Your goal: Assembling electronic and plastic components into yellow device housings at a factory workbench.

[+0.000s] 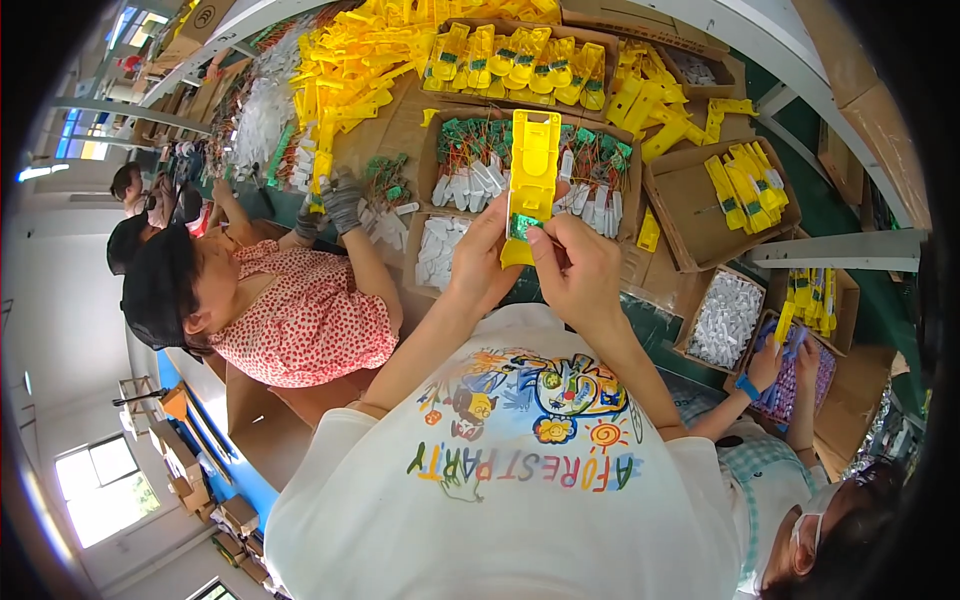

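Near the white shirt (520, 500), the left hand (480, 255) grips a yellow plastic case (532, 180) upright, so the right hand (575, 265) can pinch a green board (521, 226) into it.

The plastic housing (533, 180) is bright yellow, with a small green circuit board (521, 226) inside. The cardboard boxes (722, 205) are brown. A co-worker's blouse (305, 320) is red-dotted.

Assembly workshop, boxed yellow parts (515, 60) (co-workers seated)
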Demonstrator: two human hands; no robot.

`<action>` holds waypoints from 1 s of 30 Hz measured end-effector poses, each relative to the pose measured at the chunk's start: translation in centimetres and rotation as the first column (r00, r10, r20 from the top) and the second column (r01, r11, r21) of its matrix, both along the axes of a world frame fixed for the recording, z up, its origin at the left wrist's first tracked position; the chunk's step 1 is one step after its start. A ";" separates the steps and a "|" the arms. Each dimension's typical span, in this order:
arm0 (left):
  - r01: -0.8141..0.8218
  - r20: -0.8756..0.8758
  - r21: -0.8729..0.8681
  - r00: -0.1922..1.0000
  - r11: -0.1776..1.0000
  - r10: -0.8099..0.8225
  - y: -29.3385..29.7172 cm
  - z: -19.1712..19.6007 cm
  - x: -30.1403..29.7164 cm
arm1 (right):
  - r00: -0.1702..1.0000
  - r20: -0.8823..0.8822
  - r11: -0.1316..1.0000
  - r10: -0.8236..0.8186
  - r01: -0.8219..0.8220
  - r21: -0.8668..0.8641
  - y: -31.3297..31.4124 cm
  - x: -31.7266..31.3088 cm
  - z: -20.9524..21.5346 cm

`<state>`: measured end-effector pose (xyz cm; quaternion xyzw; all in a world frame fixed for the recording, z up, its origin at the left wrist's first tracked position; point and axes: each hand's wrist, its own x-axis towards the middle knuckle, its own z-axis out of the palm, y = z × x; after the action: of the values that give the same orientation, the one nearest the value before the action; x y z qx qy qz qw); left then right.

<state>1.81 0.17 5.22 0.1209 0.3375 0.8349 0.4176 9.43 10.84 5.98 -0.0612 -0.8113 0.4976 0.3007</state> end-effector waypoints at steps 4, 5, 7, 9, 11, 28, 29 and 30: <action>-0.018 -0.024 -0.022 1.000 1.000 0.017 0.1 -0.1 -0.1 | 0.991 0.097 0.994 0.094 -0.099 0.041 1.6 0.0 0.4; -0.097 -0.018 -0.060 0.995 0.993 0.096 0.2 -0.2 0.2 | 0.978 0.150 0.989 0.145 -0.144 -0.016 1.8 0.0 0.4; -0.173 -0.013 -0.100 0.985 0.980 0.173 0.4 -0.6 0.7 | 0.960 0.201 0.980 0.195 -0.184 -0.076 2.1 0.0 0.2; -0.260 -0.116 -0.201 0.964 0.944 0.241 0.5 -0.9 0.9 | 0.977 0.171 0.987 0.128 -0.109 -0.117 2.0 -0.2 -0.4; -0.297 -0.222 -0.233 0.943 0.926 0.247 0.5 -1.2 1.1 | 0.975 0.187 0.983 0.121 -0.092 -0.157 2.1 -0.1 -0.9; -0.232 -0.389 -0.195 0.910 0.953 0.142 1.0 -1.0 1.2 | 0.955 0.098 0.925 0.281 -0.243 -0.291 3.6 -0.1 -1.6; -0.234 -0.388 -0.195 0.910 0.952 0.144 0.9 -1.0 1.2 | 0.947 0.124 0.911 0.295 -0.240 -0.334 3.5 -0.2 -1.8; -0.226 -0.348 -0.225 0.927 0.948 0.138 0.8 -1.0 1.2 | 0.939 0.149 0.896 0.309 -0.235 -0.377 3.3 -0.3 -2.1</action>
<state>2.96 0.93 4.25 0.1698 0.5191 0.7867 0.2878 9.13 14.16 3.89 -0.0507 -0.7358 0.6634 0.1264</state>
